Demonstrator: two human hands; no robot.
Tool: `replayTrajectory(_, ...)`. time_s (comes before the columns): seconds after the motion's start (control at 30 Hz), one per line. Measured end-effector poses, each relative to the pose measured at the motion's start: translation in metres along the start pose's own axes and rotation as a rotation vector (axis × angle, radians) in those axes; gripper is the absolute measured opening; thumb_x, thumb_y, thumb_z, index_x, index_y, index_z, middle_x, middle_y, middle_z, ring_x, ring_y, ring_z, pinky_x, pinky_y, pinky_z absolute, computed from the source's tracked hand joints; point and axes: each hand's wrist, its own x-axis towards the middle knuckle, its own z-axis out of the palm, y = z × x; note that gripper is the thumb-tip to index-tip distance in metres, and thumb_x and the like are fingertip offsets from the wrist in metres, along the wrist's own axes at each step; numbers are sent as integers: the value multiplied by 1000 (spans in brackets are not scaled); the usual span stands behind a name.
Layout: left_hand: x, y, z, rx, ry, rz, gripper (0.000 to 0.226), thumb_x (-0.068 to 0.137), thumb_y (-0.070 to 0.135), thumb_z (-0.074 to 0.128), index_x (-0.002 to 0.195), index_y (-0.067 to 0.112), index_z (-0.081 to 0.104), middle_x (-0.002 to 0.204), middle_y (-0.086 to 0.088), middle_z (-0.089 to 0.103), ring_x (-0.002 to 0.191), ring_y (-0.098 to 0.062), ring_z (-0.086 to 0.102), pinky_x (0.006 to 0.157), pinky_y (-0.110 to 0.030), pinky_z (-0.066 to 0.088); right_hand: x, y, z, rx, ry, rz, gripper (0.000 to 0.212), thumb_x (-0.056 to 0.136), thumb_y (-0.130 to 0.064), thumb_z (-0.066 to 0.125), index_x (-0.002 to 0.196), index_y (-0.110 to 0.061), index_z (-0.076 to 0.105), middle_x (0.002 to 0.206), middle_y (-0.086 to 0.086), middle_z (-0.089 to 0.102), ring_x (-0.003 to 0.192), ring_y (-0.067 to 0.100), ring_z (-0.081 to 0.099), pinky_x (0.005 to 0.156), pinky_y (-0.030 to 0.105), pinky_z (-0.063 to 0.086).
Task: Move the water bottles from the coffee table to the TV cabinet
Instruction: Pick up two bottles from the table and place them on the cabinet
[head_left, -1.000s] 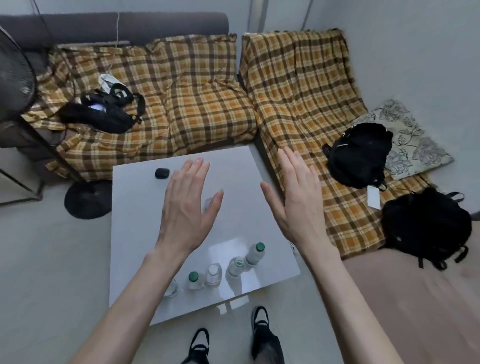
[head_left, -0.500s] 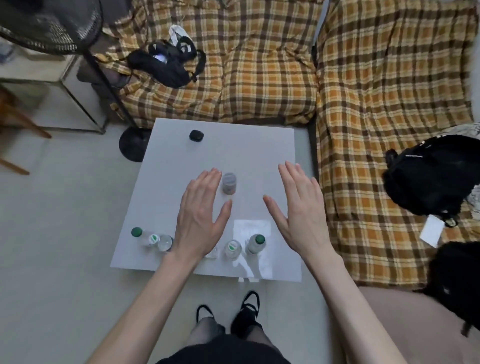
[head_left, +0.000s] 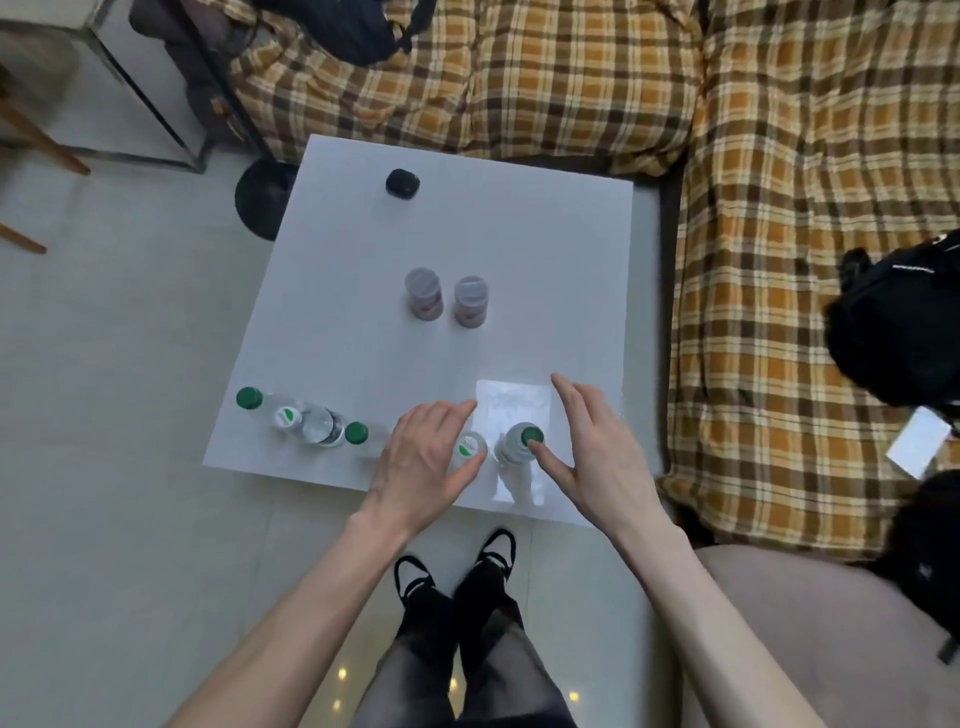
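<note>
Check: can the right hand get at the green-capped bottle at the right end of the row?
Probably yes. The right hand is open right beside that green-capped bottle, its thumb by the cap. Only the neighbouring white-capped bottle stands close, on the far side.

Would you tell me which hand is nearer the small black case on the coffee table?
Left. The left hand lies below the black case; the right hand sits farther right.

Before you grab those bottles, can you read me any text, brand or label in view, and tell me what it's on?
No text can be read.
Bottle caps with a green and white logo: print too blurred to read.
Black backpack on the sofa: small white lettering near its top, too small to read.
White tag hanging from the backpack: no print visible.
Two lidded jars: no readable label.
</note>
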Motion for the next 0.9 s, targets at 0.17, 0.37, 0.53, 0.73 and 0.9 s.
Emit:
replayTrajectory(0.17,10,-15,31,58,-132,-15,49,92,34,73,135,14,63,121,-5,65,111,-28,63,102,-40,47,20,13,47,-67,-161,141,66,94,-44,65,148,-19,35,134,3,40,90,30,60,62,39,53)
replayTrajectory(0.37,20,-24,64,151,-277,-62,31,99,37,59,123,20,65,118,-1,62,110,-27,59,112,-32,29,36,22,81,-117,-265,182,46,97,-35,62,135,-19,42,124,5,44,89,32,59,61,38,50)
replayTrajectory(0.53,24,-25,78,184,-376,-150,23,96,23,63,118,18,61,118,-2,59,106,-29,58,109,-33,33,36,30,94,-119,-328,171,32,99,-34,60,121,-18,44,110,3,51,81,32,58,60,36,44)
replayTrajectory(0.73,25,-15,87,175,-387,-175,19,96,12,60,114,15,57,115,-5,56,91,-32,58,81,-32,28,40,36,95,-133,-299,76,22,101,-32,56,106,-15,43,96,3,54,84,32,59,60,36,39)
replayTrajectory(0.9,21,3,65,49,-252,-185,21,98,20,64,117,12,60,115,-7,56,95,-31,61,83,-32,31,24,37,73,-132,-248,-1,29,100,-37,53,94,-18,32,84,-1,49,74,27,48,58,36,35)
